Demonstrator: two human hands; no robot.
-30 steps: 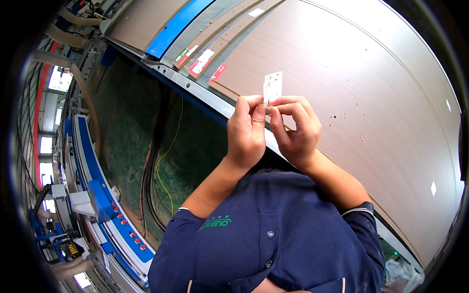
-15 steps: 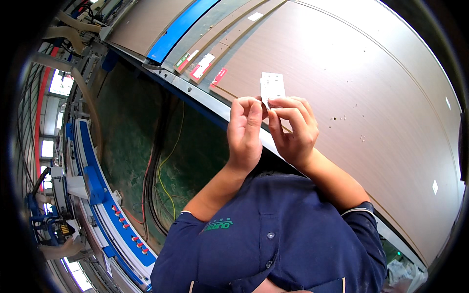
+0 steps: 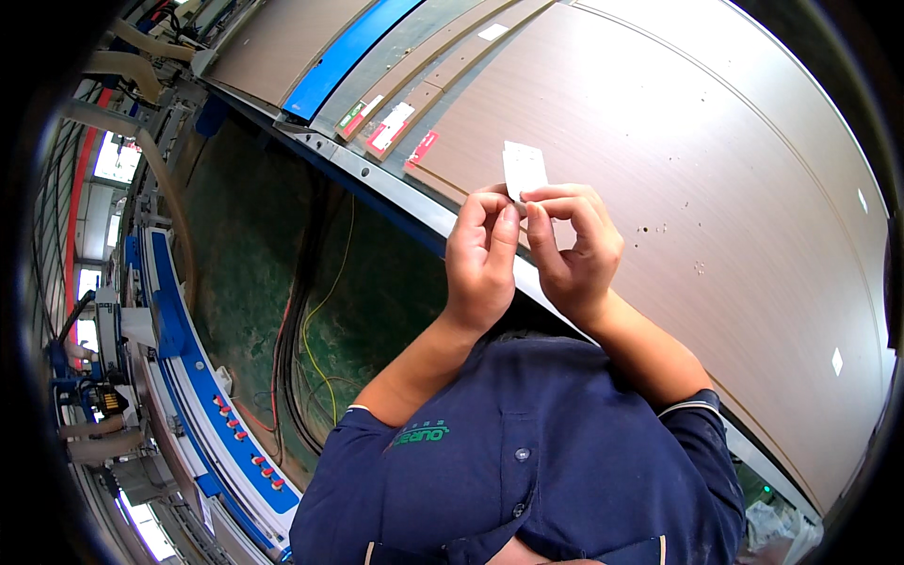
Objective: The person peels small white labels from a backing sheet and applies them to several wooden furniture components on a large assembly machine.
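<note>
- Small white sticker (image 3: 524, 169), held up over the near edge of a big brown wood-grain panel (image 3: 716, 160), lower end tucked between the fingertips of both hands.
- Left hand (image 3: 482, 259) curled up, fingers (image 3: 507, 221) and thumb pinched tight on the bottom left corner of the sticker.
- Right hand (image 3: 576, 250) right beside it, knuckles nearly touching the left, fingertips closed on the sticker's lower edge from the other side.
- Grey metal rail (image 3: 377, 174) along the panel's near edge, passing behind both wrists.
- A few red and white labels (image 3: 391, 127) stuck on the strips just left of the sticker.
- Blue strip (image 3: 348, 52) farther up along the boards.
- Dark blue work shirt (image 3: 527, 461) filling the bottom of the view, sleeves ending at the elbows.
- Green floor (image 3: 254, 245) down on the left with black and yellow cables (image 3: 315, 320) running across.
- Blue and white machine edge with a row of red buttons (image 3: 247, 443) at lower left, well apart from the hands.
</note>
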